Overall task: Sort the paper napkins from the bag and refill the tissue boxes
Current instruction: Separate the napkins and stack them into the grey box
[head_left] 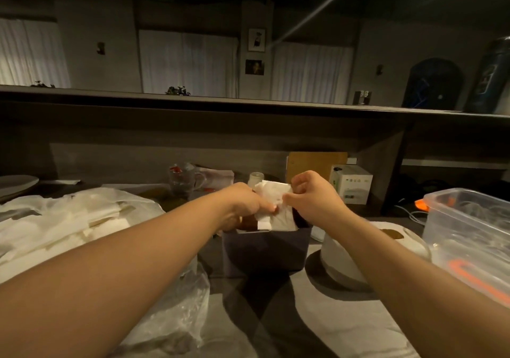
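A dark, open-topped tissue box point(265, 250) stands at the centre of the table. White paper napkins point(271, 192) stick up out of it. My left hand point(242, 206) pinches the napkins from the left, and my right hand point(311, 195) pinches them from the right, both just above the box's rim. A heap of loose white napkins point(69, 219) lies in an open plastic bag point(176, 319) on the left.
A round white lidded container point(345, 264) sits right of the box. A clear plastic tub with orange clips point(469, 233) stands at the far right. Behind are a glass mug point(183, 181), a small white carton point(352, 183) and a raised dark counter point(248, 106).
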Available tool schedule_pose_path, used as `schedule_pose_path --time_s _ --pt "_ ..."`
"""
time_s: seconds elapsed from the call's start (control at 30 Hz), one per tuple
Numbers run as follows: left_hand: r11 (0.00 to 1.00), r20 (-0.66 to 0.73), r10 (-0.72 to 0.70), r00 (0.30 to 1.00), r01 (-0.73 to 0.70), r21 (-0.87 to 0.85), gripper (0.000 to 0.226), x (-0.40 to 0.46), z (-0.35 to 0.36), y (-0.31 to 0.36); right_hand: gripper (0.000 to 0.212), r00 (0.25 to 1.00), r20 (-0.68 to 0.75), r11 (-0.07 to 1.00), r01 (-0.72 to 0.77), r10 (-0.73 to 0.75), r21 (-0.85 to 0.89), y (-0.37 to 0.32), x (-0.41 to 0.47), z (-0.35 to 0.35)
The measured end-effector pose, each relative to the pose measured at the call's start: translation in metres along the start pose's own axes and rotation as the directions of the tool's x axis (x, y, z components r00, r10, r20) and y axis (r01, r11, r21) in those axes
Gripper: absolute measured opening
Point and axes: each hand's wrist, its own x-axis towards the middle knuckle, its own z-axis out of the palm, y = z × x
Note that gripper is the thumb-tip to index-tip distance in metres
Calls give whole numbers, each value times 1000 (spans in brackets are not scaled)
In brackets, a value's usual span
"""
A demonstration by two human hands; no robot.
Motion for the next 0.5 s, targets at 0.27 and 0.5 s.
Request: schedule_pose_path --time_s 0.27,0.5 --pt "994 32 -93 995 91 65 7 -5 19 13 16 972 190 915 202 -142 -350 12 -3 -2" --pt "982 84 -179 980 172 83 18 5 29 9 23 947 293 807 273 -130 -523 16 -3 -4"
